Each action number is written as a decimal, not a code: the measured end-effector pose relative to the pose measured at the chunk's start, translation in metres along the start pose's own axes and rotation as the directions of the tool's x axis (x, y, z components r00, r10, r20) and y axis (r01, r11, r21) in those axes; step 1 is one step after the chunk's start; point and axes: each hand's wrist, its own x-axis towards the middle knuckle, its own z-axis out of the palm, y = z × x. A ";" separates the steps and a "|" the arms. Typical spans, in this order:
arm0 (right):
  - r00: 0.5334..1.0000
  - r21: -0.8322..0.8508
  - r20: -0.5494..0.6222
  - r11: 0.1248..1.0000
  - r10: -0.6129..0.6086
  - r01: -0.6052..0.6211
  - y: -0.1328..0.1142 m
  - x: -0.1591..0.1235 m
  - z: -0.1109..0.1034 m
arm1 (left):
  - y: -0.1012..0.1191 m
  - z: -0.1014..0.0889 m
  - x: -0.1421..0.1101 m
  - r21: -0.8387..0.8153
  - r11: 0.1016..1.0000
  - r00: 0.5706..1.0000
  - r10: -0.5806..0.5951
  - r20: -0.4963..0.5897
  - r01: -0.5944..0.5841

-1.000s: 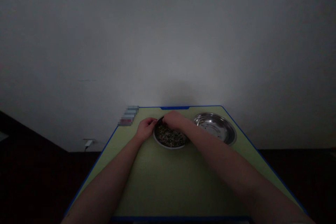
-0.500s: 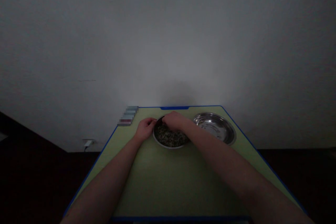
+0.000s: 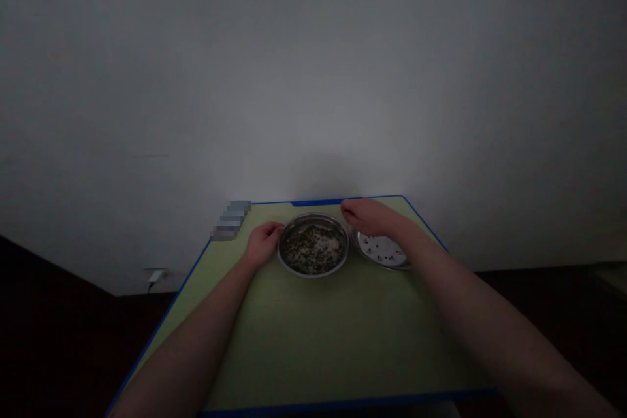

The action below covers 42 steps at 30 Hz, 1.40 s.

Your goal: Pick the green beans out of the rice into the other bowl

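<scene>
The left hand [image 3: 263,243] pinches the left rim of the full metal bowl [image 3: 314,270]. The right hand [image 3: 363,215], fingertips pressed together, hovers over the far left rim of the speckled basin [image 3: 385,249]; in this dimness, whatever it pinches I can't tell. Both vessels stand on the far part of the green surface [image 3: 313,339].

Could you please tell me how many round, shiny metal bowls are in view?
2. One bowl, holding a dark-and-pale grainy mix, is by the left hand; the other bowl, with small dark bits inside, is to its right, partly behind the right hand and forearm.
</scene>
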 end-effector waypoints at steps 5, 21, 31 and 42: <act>0.996 -0.040 0.022 0.995 0.089 -0.089 0.028 -0.035 0.009 | 0.001 0.000 -0.001 -0.043 0.999 0.999 -0.028 0.015 0.028; 0.991 0.069 0.002 0.989 0.131 -0.131 0.047 -0.043 -0.007 | -0.001 -0.001 0.000 -0.051 0.998 0.999 -0.035 0.011 0.036; 0.987 -0.045 0.049 0.987 -0.151 0.153 -0.030 0.037 -0.003 | 0.005 -0.001 -0.001 0.025 1.000 1.000 -0.007 -0.005 0.007; 0.964 -0.127 0.215 0.974 -0.157 0.187 -0.080 0.087 0.040 | -0.006 0.004 0.002 0.031 0.998 0.999 0.048 0.003 -0.048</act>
